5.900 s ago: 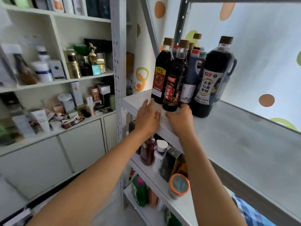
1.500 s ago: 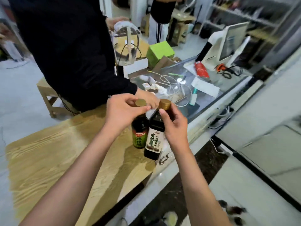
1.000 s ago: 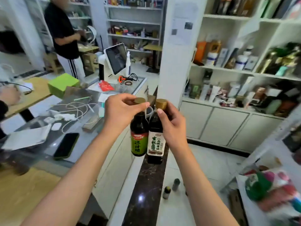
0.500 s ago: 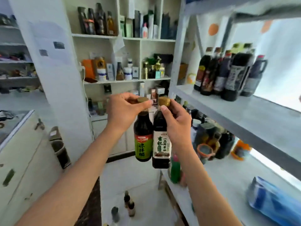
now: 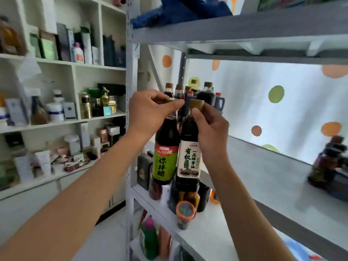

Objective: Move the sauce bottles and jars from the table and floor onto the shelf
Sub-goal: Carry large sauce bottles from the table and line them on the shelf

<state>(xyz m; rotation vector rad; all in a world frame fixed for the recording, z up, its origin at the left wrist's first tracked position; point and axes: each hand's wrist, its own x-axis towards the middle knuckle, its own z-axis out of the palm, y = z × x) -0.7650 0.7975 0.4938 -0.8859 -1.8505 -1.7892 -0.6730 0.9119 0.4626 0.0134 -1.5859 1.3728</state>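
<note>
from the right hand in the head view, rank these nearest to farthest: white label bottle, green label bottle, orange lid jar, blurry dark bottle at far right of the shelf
1. White label bottle: held at the neck by the right hand.
2. Green label bottle: just left, touching the first, held by the left hand.
3. Orange lid jar: below, on the lower shelf.
4. Blurry dark bottle: far right on the shelf.

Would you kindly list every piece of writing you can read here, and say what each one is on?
"凉拌醋": green-label bottle, held by the left hand.
"有机" and "一品鲜酱油": white-label bottle, held by the right hand.
Red band on the green label: blurred.
Everything else, unreadable.
</note>
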